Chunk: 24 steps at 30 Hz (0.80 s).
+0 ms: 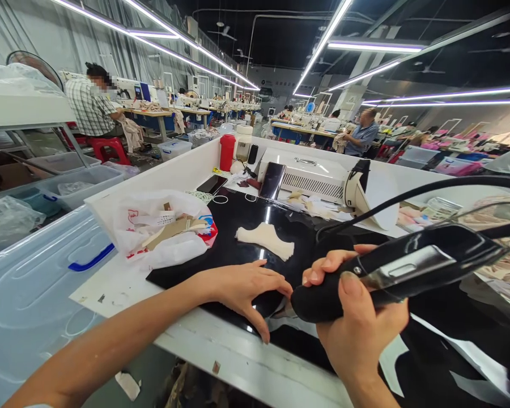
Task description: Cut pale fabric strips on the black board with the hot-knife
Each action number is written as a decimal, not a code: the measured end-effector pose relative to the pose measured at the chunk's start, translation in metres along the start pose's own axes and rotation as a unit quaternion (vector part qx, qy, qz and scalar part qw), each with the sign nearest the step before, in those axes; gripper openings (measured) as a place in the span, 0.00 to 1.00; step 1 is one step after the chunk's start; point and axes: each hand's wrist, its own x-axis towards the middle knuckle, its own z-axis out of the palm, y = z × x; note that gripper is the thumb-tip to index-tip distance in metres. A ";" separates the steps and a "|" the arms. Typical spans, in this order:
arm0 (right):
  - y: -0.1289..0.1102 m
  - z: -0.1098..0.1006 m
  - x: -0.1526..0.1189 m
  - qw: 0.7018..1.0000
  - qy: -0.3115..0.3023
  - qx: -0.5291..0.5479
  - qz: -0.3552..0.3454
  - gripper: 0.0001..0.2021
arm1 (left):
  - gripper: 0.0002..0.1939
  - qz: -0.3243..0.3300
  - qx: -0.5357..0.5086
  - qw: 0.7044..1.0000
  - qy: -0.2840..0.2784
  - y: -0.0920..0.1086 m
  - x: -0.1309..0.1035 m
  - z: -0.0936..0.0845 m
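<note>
My right hand (357,311) is wrapped around a black corded steam iron (442,260) with a silver plate on its upper side. Its rounded near end tilts down over the black glossy work surface (229,215). Beside that end, my left hand (249,289) rests low over the surface, thumb and fingers apart. Its fingertips reach close to the iron; whether they touch it I cannot tell. A small pale piece shows partly between the hands, mostly hidden. Beyond them lies a cream fabric piece (266,239), shaped with a wide curved edge.
A white plastic bag (161,226) with scraps sits left. A white vented box (310,173), a phone (272,180) and a red bottle (226,152) stand at the back. The thick black cable (408,195) arches right. Clear bins (38,283) flank the table; co-workers sit farther off.
</note>
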 end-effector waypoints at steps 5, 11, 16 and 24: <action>0.003 0.002 -0.004 1.000 0.002 -0.013 0.010 0.18 | 0.36 0.003 0.005 1.000 -0.008 -0.002 0.000 0.001; 0.002 0.002 -0.003 1.000 0.007 -0.011 0.021 0.19 | 0.40 -0.004 0.004 1.000 -0.019 -0.005 0.000 0.001; -0.005 -0.003 0.003 0.999 0.030 -0.006 0.013 0.19 | 0.32 0.026 -0.002 1.000 0.001 -0.005 -0.001 0.001; -0.010 -0.013 0.010 0.998 0.054 -0.015 0.014 0.19 | 0.04 0.061 0.066 0.995 0.030 -0.010 -0.006 -0.002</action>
